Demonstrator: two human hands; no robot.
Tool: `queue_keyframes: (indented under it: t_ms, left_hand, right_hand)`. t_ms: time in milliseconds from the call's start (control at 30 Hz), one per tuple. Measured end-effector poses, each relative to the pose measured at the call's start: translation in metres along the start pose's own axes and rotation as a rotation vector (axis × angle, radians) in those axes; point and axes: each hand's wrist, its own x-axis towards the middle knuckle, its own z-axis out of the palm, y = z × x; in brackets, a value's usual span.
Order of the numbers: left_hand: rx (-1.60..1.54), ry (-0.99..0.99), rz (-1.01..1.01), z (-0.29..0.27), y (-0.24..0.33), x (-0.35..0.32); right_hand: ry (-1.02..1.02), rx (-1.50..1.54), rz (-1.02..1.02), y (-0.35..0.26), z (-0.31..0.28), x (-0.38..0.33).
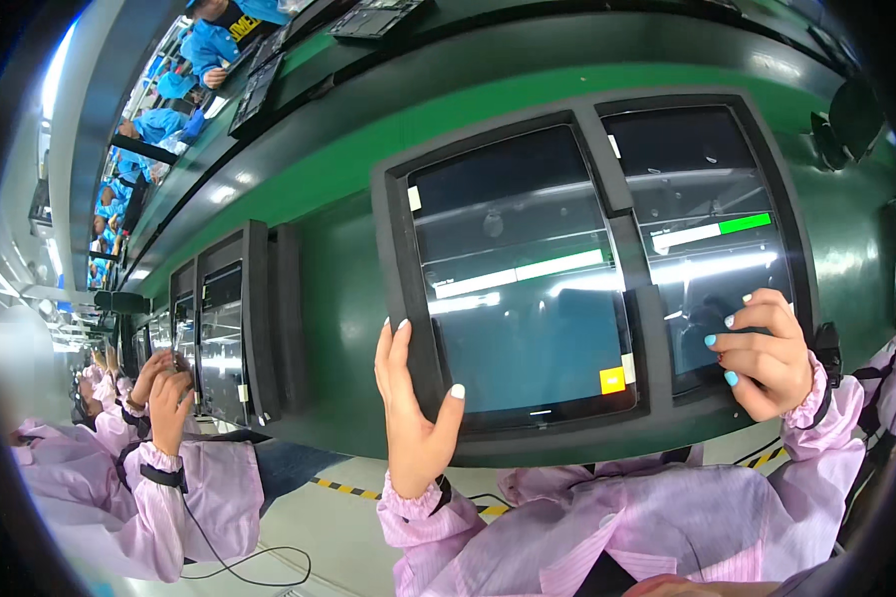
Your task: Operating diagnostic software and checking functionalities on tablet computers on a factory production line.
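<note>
A black tray (393, 214) on the green conveyor belt carries two dark-screened tablets side by side. My left hand (410, 403) grips the near left edge of the left tablet (518, 269), thumb lying on its screen. My right hand (767, 353) rests with bent fingers on the lower right part of the right tablet (702, 214); its fingertips touch the glass. Both screens show a pale bar, and the right bar has a green end. A small yellow square sits at the left tablet's lower right corner.
The green belt (348, 179) runs left past another black tray with tablets (231, 333), where a co-worker in a pink coat (159, 478) reaches with both hands. Workers in blue (159, 124) sit across the line. A black cable (239, 567) lies on the pale floor.
</note>
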Motion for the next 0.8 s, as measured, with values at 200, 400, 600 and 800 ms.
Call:
queue_keyframes:
  t_ms: [200,400,600,800]
  left_hand:
    - [-0.102,-0.001,-0.022,0.0021,-0.0026,0.0027]
    - [-0.130,-0.016,-0.051,0.0043,-0.0037,-0.0006]
    - [-0.146,-0.027,-0.051,0.0034,-0.0012,0.0012]
    - [-0.122,-0.034,-0.066,0.0008,-0.0001,0.0014]
  right_hand:
    - [-0.012,0.027,0.021,0.0002,0.0023,-0.0019]
    - [-0.010,-0.016,0.032,-0.0028,0.0001,-0.0057]
    - [-0.009,-0.024,0.005,0.0014,0.0008,-0.0065]
    - [-0.003,-0.020,-0.039,0.0034,0.0062,-0.0061]
